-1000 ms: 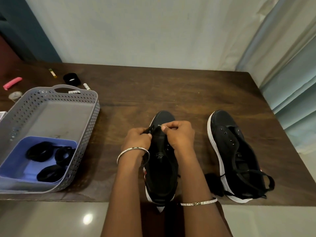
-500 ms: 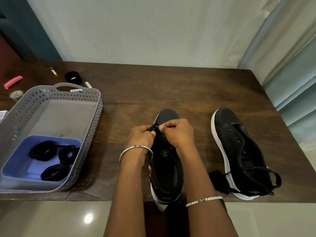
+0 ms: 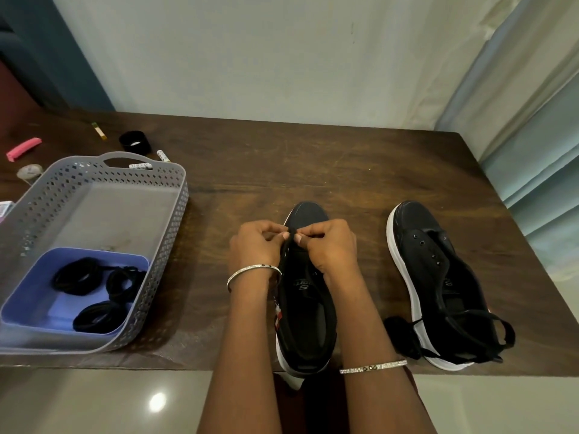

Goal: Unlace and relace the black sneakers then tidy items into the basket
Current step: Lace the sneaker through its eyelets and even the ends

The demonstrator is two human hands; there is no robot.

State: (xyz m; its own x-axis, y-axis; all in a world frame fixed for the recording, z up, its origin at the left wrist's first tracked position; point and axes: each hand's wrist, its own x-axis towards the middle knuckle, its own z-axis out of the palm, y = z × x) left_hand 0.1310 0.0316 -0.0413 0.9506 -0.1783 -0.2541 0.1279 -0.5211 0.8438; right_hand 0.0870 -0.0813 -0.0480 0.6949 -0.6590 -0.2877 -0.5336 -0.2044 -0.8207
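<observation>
A black sneaker (image 3: 305,296) with a white sole lies in front of me at the table's near edge, toe pointing away. My left hand (image 3: 255,245) and my right hand (image 3: 329,245) both pinch the black lace at the eyelets near its toe; the lace itself is mostly hidden under my fingers. A second black sneaker (image 3: 438,277) lies to the right, its eyelets bare, with a loose black lace (image 3: 463,333) draped over its heel. A grey perforated basket (image 3: 163,245) stands at the left.
Inside the basket a lilac tray (image 3: 37,311) holds black hair ties (image 3: 94,296). Behind the basket lie a pink clip (image 3: 23,148), a black band (image 3: 134,141), small tubes (image 3: 141,166) and a round item (image 3: 29,172). The brown table (image 3: 313,170) ends at a wall and curtain.
My fingertips have drawn closer together over the toe-end eyelets. The camera view has tilted slightly; the shoes and basket have stayed in place.
</observation>
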